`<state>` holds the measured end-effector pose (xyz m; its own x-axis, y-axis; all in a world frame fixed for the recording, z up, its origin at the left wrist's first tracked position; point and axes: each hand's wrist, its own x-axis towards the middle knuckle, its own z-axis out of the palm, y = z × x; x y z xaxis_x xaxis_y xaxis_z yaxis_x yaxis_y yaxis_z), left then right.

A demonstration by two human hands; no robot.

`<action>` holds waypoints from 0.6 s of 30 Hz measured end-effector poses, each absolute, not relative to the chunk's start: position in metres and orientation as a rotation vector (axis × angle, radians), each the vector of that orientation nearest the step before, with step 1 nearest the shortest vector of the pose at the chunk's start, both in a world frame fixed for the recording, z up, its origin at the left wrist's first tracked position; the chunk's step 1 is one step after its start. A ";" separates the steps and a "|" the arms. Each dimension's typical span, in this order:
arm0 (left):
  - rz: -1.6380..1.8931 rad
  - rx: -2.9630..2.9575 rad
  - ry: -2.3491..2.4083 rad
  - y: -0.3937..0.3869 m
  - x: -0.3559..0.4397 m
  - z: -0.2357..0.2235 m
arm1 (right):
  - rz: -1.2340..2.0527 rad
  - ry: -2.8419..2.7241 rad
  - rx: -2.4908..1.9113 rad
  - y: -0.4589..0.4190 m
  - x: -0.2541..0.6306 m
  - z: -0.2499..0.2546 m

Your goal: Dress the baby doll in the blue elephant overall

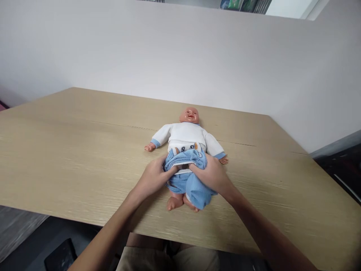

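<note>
A baby doll (187,131) lies on its back, head away from me and feet towards me. It wears a white long-sleeved top with blue cuffs, its arms spread out. Over its belly and legs is a bunched blue garment (200,192) with a white edge and an animal-like print. My left hand (155,173) grips the left side of this garment, thumb at its opening. On the opposite side my right hand (213,173) pinches the cloth the same way, so the opening is held between both thumbs. The doll's bare feet (175,203) show below the cloth; the garment's exact kind is unclear.
The doll rests on a light wooden table (84,150) whose far side runs along a white wall (169,56). A dark object (338,169) stands beyond the right edge. Below the near edge, a black flat object (60,256) lies at the lower left.
</note>
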<state>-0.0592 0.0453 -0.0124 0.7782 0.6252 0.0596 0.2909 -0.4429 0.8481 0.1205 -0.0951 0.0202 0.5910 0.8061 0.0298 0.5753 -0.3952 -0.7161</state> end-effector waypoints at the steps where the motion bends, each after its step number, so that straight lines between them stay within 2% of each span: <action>1: 0.441 2.031 0.674 0.042 -0.065 -0.005 | 0.460 -1.117 -2.103 -0.100 0.119 0.028; 6: 0.321 1.842 0.621 0.010 -0.107 0.015 | 0.667 -1.368 -2.076 -0.132 0.098 0.056; 13: 0.195 1.908 0.730 -0.006 -0.122 -0.020 | 0.618 -1.521 -2.066 -0.135 0.075 0.033; 18: 0.258 2.123 0.731 -0.015 -0.125 -0.036 | 0.563 -1.572 -2.157 -0.136 0.064 0.022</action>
